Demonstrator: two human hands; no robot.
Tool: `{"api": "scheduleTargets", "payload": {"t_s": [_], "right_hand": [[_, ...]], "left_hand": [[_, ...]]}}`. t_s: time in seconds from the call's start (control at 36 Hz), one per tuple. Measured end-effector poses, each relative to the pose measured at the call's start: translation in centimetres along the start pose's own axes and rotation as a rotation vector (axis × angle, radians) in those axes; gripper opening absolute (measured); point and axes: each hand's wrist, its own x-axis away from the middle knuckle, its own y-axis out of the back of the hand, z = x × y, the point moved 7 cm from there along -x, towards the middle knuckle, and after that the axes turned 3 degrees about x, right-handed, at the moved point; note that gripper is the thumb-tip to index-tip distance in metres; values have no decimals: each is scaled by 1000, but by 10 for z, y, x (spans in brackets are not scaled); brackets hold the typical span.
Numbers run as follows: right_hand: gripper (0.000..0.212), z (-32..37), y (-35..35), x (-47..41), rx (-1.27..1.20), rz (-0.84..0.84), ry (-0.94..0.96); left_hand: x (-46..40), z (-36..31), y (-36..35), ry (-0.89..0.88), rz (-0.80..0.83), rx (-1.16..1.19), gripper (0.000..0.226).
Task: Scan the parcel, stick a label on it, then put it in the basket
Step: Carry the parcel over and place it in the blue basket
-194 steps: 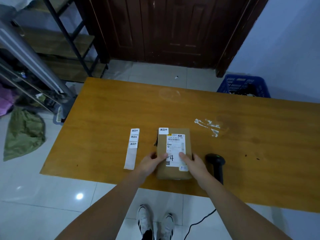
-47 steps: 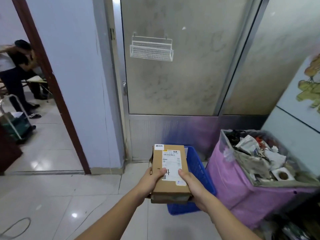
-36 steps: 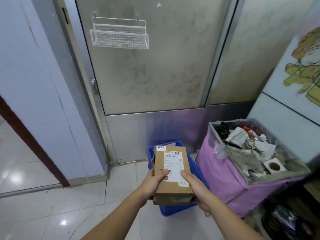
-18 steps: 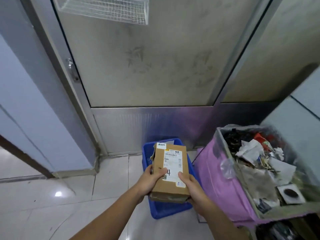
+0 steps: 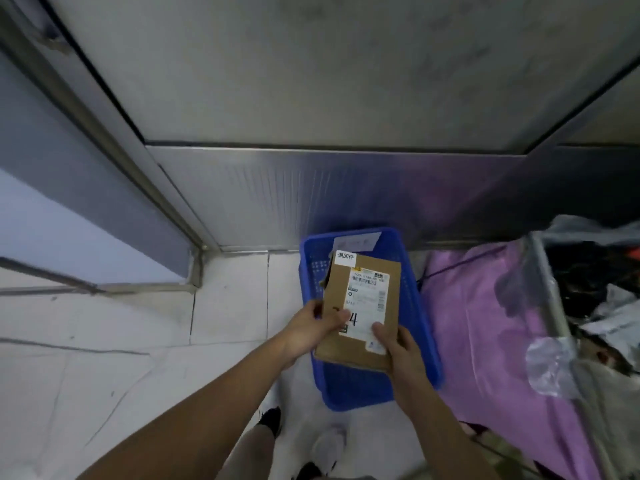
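A brown cardboard parcel (image 5: 360,351) hangs over the blue plastic basket (image 5: 412,306) on the floor. It carries a white shipping label with a barcode and a small white sticker (image 5: 345,257) at its far left corner. My left hand (image 5: 311,329) grips the near left edge, thumb on top. My right hand (image 5: 403,355) holds the near right corner, thumb on the label. A pale flat packet (image 5: 356,241) lies at the basket's far end.
A metal-framed door panel (image 5: 311,188) stands just behind the basket. A purple bag (image 5: 485,327) full of rubbish presses against the basket's right side. White floor tiles (image 5: 138,358) spread to the left. My shoes (image 5: 325,445) are right below the basket.
I have carried the parcel from the table to the basket. In the last half second the view tilted down and the parcel came lower, directly above the basket.
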Motion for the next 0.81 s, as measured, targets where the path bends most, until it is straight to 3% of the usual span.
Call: {"api": "scheduleTargets", "payload": {"t_s": [0.25,0.47,0.56,0.64,0.81], "right_hand": [[52,-86,-8,-143,191,54,-111],[54,-170,5,-301,278,46,-138],[40,-187,5,-358,272,58,-128],[27,-192,5,-416,277,75,-86],[47,-199,-17,-530,369,195,-34]], "left_hand": [[-130,112,21,143,-70,31,57],[-272,189,24,77,-250,-102,41],[-324,210,25,66,-352,-193,51],[-383,228,25,111,-394,-137,57],[-503,248,47,233,-519,82,54]]}}
